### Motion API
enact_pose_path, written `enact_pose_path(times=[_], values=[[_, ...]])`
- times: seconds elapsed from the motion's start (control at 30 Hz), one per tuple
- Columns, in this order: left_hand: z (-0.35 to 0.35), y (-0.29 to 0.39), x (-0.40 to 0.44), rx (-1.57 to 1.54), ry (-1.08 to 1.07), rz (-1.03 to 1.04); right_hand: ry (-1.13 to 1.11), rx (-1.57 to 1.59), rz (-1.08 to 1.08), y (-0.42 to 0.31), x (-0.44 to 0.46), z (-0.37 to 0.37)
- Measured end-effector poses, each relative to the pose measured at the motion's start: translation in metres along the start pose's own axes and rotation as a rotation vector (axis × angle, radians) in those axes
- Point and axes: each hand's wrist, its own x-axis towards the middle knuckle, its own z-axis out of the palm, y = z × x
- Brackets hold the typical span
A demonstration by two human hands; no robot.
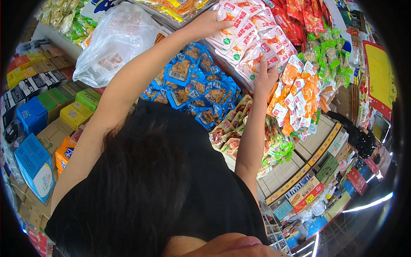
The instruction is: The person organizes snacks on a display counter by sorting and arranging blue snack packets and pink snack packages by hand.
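Note:
White snack packets (247,34) with red print and pictures of orange food lie in overlapping rows in a bin at the top. My left hand (209,25) reaches to their left edge, fingers closed on the side of the packets. At the near right edge of the same pile, my right hand (265,78) pinches a white packet (270,55) between thumb and fingers. Below my left forearm sit blue-trayed snack packs (209,92) in a heap. Orange-and-white packets (295,96) are piled right of my right hand.
A clear plastic bag (115,43) rests left of my left forearm. Red packets (295,21) and green-clear packets (329,55) fill bins at the upper right. Cartons (55,98) stack along the left. A person (361,139) is at the far right, beyond shelves.

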Motion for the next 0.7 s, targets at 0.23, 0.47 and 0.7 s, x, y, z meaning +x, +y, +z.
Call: enact_pose_path(times=[0.23,0.47,0.7], values=[[-0.0009,-0.004,0.002,0.03,0.013,0.009,-0.008,-0.056,0.006,-0.0024,0.0001,-0.0011],[-0.0008,-0.0063,0.0028,0.019,0.012,0.018,0.001,-0.057,-0.019,-0.003,-0.0004,0.0011],[-0.0012,-0.0025,0.0014,0.042,0.002,0.006,-0.014,0.007,0.001,-0.0021,-0.001,0.0003]])
